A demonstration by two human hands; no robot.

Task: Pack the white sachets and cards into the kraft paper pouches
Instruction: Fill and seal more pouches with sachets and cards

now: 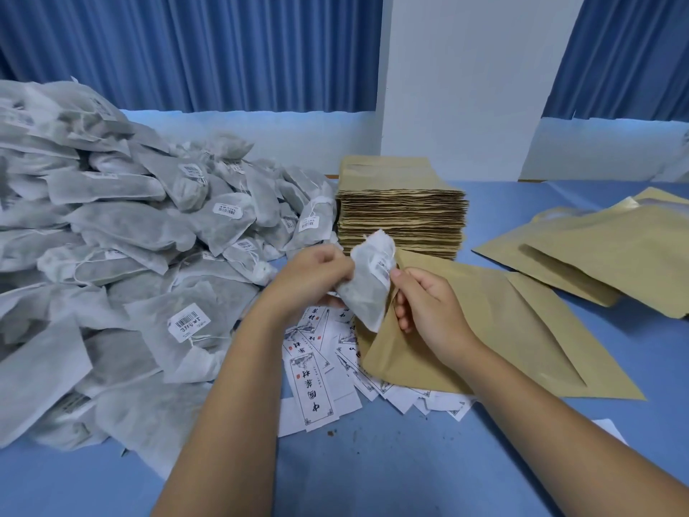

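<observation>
My left hand [311, 276] grips a white sachet [367, 283] with a barcode label, held upright above the table. Its lower end sits at the open mouth of a kraft paper pouch [496, 330]. My right hand [428, 309] pinches the pouch's mouth edge, thumb touching the sachet. Printed white cards [315, 371] lie scattered under my left wrist and under the pouch. A big heap of white sachets [123, 248] fills the left side. A tall stack of empty kraft pouches [402, 210] stands behind my hands.
Several kraft pouches [596, 251] lie overlapped at the right on the blue table [373, 472]. A white pillar [466, 87] and blue curtains [186, 50] stand behind the table. A white slip [611, 430] shows beside my right forearm.
</observation>
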